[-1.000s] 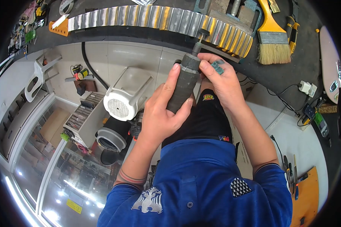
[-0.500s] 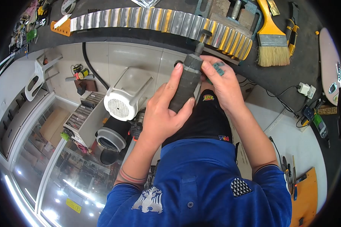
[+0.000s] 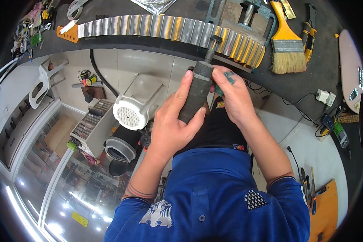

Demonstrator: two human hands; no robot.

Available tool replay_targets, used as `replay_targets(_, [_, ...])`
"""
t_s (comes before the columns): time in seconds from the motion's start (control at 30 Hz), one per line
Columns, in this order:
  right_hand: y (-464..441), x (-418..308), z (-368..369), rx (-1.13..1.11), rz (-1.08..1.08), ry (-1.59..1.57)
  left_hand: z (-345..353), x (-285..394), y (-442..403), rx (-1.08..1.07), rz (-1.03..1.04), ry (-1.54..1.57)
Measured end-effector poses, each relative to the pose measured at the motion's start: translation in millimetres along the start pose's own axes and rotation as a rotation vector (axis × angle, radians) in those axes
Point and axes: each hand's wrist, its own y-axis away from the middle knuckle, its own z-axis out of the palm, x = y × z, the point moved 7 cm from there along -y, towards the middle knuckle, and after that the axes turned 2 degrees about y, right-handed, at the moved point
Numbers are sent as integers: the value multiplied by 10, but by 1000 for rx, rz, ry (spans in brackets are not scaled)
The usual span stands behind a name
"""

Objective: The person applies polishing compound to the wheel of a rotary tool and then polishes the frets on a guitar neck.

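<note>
One dark, cylindrical handpiece point(image 3: 195, 91) is at the centre of this head-worn view, angled up and slightly right, held in front of the person just short of the bench point(image 3: 327, 66). The left hand point(image 3: 170, 123) has its fingers clamped around the barrel, index finger along its side, thumb lower down. From the nose runs a thin shaft point(image 3: 209, 55) ending in a small dark wheel point(image 3: 216, 38). Beside the nose, the right hand point(image 3: 238, 99) pinches a crumbly green lump point(image 3: 225, 84) between thumb and curled fingers. Beyond lies a long, ridged metal strip point(image 3: 153, 27), with a vise point(image 3: 250, 20) behind its right end and a wide brush point(image 3: 288, 48) beyond that end. Good handling here would seem to mean a firm grip well back on the barrel, the wheel kept clear of skin, and the right fingertips away from anything that might spin. Hard to make out: whether the wheel touches the strip or merely overlaps it from above, whether it is turning, and whether the right thumb meets the nose. The handpiece's lower end disappears behind the left hand, fingers cover part of the lump, and the vise is cut off at the top edge.
</note>
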Motion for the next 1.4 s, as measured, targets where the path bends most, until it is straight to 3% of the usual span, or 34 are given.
replay_targets(0.5, [-87,-50,29,27,36,-80,-15,189,-232,-5,-8,-26])
replay_targets(1.4, [-33,18,-53,9,-28,5,39,-50,-36,4,27,-7])
